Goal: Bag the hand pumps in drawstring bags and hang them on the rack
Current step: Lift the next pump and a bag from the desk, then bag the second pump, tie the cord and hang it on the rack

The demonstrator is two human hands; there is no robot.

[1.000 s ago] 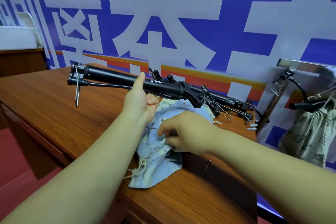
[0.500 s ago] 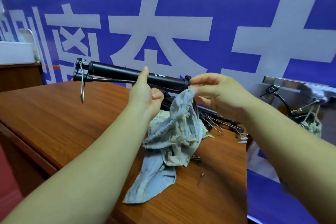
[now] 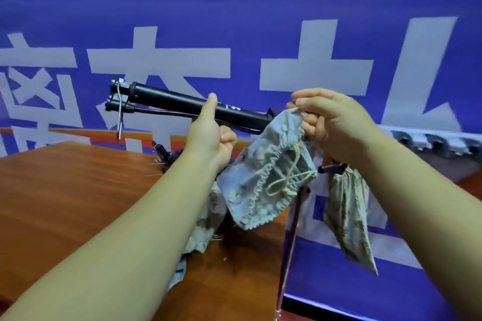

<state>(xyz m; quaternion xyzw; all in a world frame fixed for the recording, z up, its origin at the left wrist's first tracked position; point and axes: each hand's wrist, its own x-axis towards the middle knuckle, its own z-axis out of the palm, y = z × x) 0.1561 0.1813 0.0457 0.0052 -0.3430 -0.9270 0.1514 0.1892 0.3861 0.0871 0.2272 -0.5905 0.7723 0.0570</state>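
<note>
hanging free now, the drawstring bag [image 3: 263, 180] no longer trails onto the table [image 3: 65, 190] as it did half a second ago. it dangles whole from the right hand [image 3: 331, 122], its gathered mouth turned toward the camera. that hand pinches the bag's top edge between thumb and curled fingers, much where it was before. the left hand [image 3: 208, 138] keeps its grip on the hand pump [image 3: 182, 104]: fingers wrapped under the black barrel, thumb lying up along it. the pump is held nearly level in the air, its far end and a metal wire loop well out to the left of that hand. the view has swung right, so a second bag [image 3: 347, 216] below the right wrist looms nearer.

inside the held bag's mouth only pale striped cloth shows, with the cream cord [image 3: 284, 180] looped across the opening. the second bag hangs gathered shut, a black stub poking from its top.

between the two hands the pump's near end runs behind the held bag's upper edge — where it stops is hidden by cloth. more printed bags [image 3: 208, 219] lie beside the left forearm, partly covered by it. dark pump parts [image 3: 167, 156] beyond the left wrist are too blurred to sort out, and the rack rail [image 3: 430, 138] past the right hand is smeared.
</note>
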